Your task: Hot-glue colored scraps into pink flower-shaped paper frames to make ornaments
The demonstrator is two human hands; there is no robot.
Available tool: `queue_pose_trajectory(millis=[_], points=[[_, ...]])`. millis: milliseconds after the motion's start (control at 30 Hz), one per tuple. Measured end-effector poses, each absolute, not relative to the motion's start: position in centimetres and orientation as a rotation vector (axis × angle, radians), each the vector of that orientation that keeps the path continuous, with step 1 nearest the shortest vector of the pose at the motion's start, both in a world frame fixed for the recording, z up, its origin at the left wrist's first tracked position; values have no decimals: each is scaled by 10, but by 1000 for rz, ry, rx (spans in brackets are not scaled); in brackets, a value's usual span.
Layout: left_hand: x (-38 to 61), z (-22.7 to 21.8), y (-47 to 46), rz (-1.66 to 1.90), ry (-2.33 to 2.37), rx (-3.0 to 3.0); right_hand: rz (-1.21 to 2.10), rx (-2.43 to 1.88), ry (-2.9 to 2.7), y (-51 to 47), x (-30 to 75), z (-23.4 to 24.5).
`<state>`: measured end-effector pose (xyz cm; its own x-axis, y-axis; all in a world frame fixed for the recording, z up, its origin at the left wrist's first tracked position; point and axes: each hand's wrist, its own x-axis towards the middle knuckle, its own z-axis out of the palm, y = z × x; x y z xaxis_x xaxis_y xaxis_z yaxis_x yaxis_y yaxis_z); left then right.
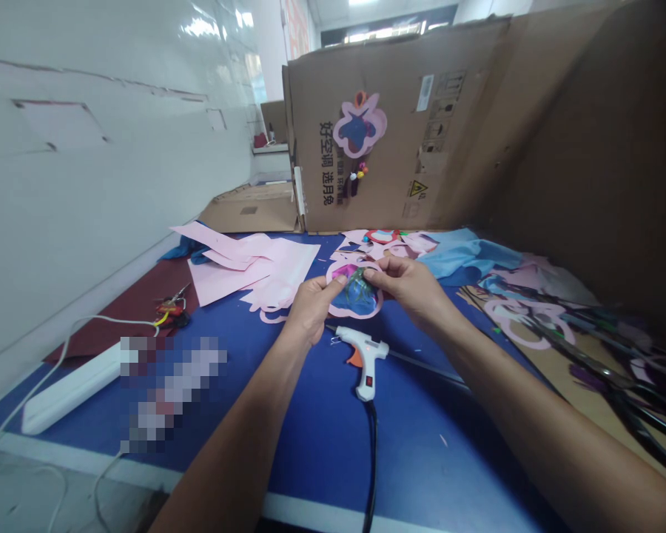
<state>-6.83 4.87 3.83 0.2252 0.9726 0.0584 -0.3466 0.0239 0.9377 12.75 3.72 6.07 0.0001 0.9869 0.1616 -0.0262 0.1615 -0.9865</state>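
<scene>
- Both hands [360, 292] are closed in narrow pinches, the left hand [314, 311] and the right hand [405, 289] meeting over one piece.
- Between them, just under the fingertips, lies a pink flower-shaped cutout [355, 314] with a blue centre [358, 297].
- A small green tuft [356, 281] sits on that centre, touched by the fingers of both hands.
- A white hot glue gun [363, 363] lies on the blue tabletop [316, 459] just below the hands, its black cord [371, 459] trailing toward the person.
- Loose pink paper sheets [249, 266] lie left of the hands.
- Beyond them, a similar flower [360, 126] hangs on an upright cardboard panel [399, 74].
</scene>
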Motion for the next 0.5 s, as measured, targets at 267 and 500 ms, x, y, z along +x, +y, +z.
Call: queue_pose_trajectory(millis=[267, 500], points=[[-70, 39, 48, 1194, 787, 1062, 1125, -1053, -1281, 38, 128, 58], [-69, 42, 47, 1226, 776, 1056, 1128, -1063, -1271, 39, 127, 57]])
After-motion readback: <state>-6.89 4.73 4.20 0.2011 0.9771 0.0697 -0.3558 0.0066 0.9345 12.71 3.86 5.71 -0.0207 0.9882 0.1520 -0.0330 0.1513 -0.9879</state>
